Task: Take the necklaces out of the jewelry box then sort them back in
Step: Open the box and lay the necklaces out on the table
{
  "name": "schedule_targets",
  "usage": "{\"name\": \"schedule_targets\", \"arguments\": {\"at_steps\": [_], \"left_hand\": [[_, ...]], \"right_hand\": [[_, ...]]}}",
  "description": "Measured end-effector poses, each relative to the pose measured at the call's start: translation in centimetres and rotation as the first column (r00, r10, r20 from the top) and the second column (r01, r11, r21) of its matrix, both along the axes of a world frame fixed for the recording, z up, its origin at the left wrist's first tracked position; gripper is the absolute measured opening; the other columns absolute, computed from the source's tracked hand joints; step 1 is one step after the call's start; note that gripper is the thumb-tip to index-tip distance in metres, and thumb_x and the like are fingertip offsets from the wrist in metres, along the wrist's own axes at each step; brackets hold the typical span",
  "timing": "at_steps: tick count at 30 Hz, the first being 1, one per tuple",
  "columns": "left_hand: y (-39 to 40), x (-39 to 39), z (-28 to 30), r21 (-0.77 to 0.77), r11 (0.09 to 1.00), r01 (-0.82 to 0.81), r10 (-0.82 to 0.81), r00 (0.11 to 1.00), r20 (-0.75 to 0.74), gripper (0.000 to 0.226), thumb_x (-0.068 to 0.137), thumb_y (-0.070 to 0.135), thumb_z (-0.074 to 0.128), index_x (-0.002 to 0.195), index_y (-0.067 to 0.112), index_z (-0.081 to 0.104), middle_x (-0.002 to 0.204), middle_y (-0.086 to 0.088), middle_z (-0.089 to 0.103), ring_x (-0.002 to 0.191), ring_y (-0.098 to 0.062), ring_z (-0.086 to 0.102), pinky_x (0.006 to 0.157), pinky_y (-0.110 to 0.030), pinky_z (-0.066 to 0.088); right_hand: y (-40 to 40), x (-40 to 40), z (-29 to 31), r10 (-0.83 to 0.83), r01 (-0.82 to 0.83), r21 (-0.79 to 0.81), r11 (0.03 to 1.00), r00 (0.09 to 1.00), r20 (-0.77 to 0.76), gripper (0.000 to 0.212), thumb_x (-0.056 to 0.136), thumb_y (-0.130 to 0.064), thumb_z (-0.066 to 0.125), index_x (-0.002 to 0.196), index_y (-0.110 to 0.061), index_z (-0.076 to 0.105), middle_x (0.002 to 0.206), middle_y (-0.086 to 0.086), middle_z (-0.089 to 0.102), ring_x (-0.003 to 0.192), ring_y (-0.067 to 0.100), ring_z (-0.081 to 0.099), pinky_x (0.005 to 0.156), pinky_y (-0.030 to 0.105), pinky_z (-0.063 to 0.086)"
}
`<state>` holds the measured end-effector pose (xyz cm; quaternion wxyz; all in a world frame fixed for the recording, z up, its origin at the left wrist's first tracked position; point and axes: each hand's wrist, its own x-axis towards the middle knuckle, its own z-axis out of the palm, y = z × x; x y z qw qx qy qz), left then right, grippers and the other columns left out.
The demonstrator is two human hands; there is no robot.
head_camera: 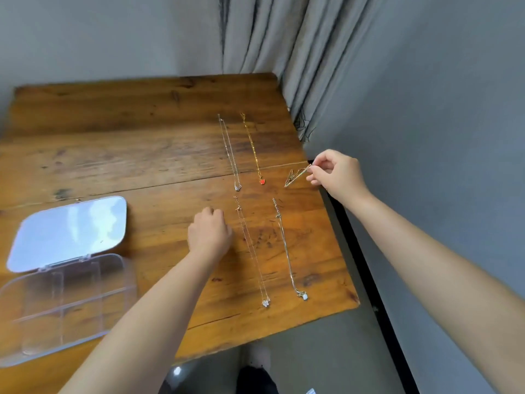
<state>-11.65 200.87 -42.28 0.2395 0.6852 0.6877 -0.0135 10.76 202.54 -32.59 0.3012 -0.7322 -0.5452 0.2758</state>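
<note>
A clear plastic jewelry box (61,311) lies open at the table's left front, lid (68,231) flipped back, and its compartments look empty. Several necklaces lie stretched out on the right half of the wooden table (127,155): a silver one (229,152), a gold one with a red pendant (252,149), a thin one with a crystal pendant (251,251), and a silver one with a white pendant (287,248). My right hand (335,174) pinches a bunched gold necklace (295,176) just above the table's right edge. My left hand (210,230) rests curled on the table, holding nothing.
Grey curtains (284,52) hang behind the table's far right corner. A grey wall (440,109) runs close along the right side, with a dark gap (366,274) between it and the table edge. The floor shows below the front edge.
</note>
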Motion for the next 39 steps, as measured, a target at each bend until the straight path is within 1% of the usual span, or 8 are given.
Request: {"name": "schedule_targets", "arguments": {"at_steps": [3, 7, 13, 16, 20, 25, 31, 39], "left_hand": [[-2.5, 0.8, -2.4, 0.025, 1.000, 0.017, -0.017, 1.000, -0.023, 0.037, 0.093, 0.024, 0.046, 0.124, 0.005, 0.050, 0.145, -0.017, 0.039, 0.135, -0.032, 0.033, 0.104, -0.043, 0.037], [-4.8, 0.9, -4.1, 0.058, 0.997, 0.056, -0.053, 0.997, -0.054, 0.054, 0.097, 0.027, 0.041, 0.144, 0.006, 0.028, 0.157, -0.016, 0.017, 0.146, -0.030, 0.011, 0.118, -0.044, 0.015], [-5.9, 1.2, -4.7, 0.063, 0.996, 0.069, -0.064, 0.995, -0.079, 0.056, 0.098, 0.027, 0.036, 0.146, 0.004, 0.021, 0.158, -0.017, 0.012, 0.147, -0.030, 0.006, 0.119, -0.044, 0.009], [-7.2, 1.1, -4.9, 0.057, 0.995, 0.077, -0.074, 0.995, -0.060, 0.056, 0.099, 0.027, 0.037, 0.146, 0.003, 0.021, 0.158, -0.017, 0.012, 0.147, -0.030, 0.006, 0.119, -0.045, 0.008], [-8.7, 0.7, -5.2, 0.061, 0.994, 0.087, -0.084, 0.995, -0.055, 0.056, 0.098, 0.029, 0.037, 0.146, 0.004, 0.022, 0.158, -0.016, 0.014, 0.147, -0.029, 0.008, 0.119, -0.046, 0.007], [-9.6, 0.5, -5.3, 0.058, 0.994, 0.097, -0.092, 0.992, -0.083, 0.061, 0.094, 0.036, 0.027, 0.148, 0.007, 0.019, 0.158, -0.012, 0.012, 0.147, -0.026, 0.007, 0.120, -0.043, 0.005], [-9.5, 0.5, -5.1, 0.003, 0.992, 0.126, -0.125, 0.984, -0.124, 0.059, 0.099, 0.034, 0.030, 0.149, 0.010, 0.009, 0.160, -0.009, 0.002, 0.148, -0.023, -0.001, 0.120, -0.041, 0.001], [-8.4, -2.3, -1.1, 0.062, 0.993, 0.096, -0.084, 0.982, -0.166, 0.051, 0.093, 0.027, 0.046, 0.139, 0.007, 0.037, 0.155, -0.015, 0.025, 0.144, -0.030, 0.020, 0.112, -0.043, 0.028]], "right_hand": [[-4.2, 1.9, -3.7, 0.035, -0.036, -0.080, 0.996, 0.999, -0.015, 0.006, 0.086, -0.008, 0.058, 0.080, -0.007, 0.060, 0.077, 0.009, 0.067, 0.067, 0.007, 0.067, 0.064, 0.018, 0.056], [-10.1, 2.7, -8.0, 0.185, -0.171, -0.167, 0.971, 0.980, 0.073, 0.005, 0.084, -0.004, 0.059, 0.082, -0.003, 0.065, 0.077, 0.012, 0.070, 0.071, 0.020, 0.068, 0.069, 0.030, 0.055], [-14.9, 2.9, -12.9, 0.344, -0.334, -0.088, 0.938, 0.881, 0.324, 0.010, 0.072, 0.011, 0.063, 0.078, 0.004, 0.067, 0.075, 0.020, 0.070, 0.067, 0.035, 0.067, 0.057, 0.046, 0.059], [-16.2, 2.1, -14.2, 0.312, -0.315, -0.048, 0.948, 0.886, 0.343, 0.011, 0.067, 0.015, 0.066, 0.074, 0.006, 0.066, 0.072, 0.020, 0.067, 0.062, 0.034, 0.064, 0.051, 0.039, 0.058], [-17.4, 1.3, -14.9, 0.202, -0.220, 0.008, 0.976, 0.910, 0.361, 0.016, 0.069, 0.009, 0.070, 0.085, 0.007, 0.067, 0.079, 0.021, 0.066, 0.069, 0.033, 0.063, 0.058, 0.035, 0.056], [-19.6, -0.1, -15.7, 0.100, -0.135, 0.041, 0.990, 0.876, 0.472, 0.024, 0.080, -0.001, 0.047, 0.095, 0.004, 0.065, 0.099, 0.022, 0.068, 0.098, 0.029, 0.051, 0.077, 0.043, 0.055], [-20.6, -1.8, -16.0, 0.023, -0.001, -0.058, 0.998, 0.921, 0.388, 0.038, 0.080, -0.009, 0.034, 0.102, 0.002, 0.062, 0.116, 0.023, 0.064, 0.117, 0.029, 0.041, 0.088, 0.053, 0.049], [-17.7, -8.6, -12.8, 0.008, -0.007, -0.004, 1.000, 0.963, 0.271, 0.042, 0.077, -0.013, 0.032, 0.096, 0.004, 0.065, 0.114, 0.028, 0.062, 0.114, 0.046, 0.052, 0.095, 0.056, 0.041]]}}
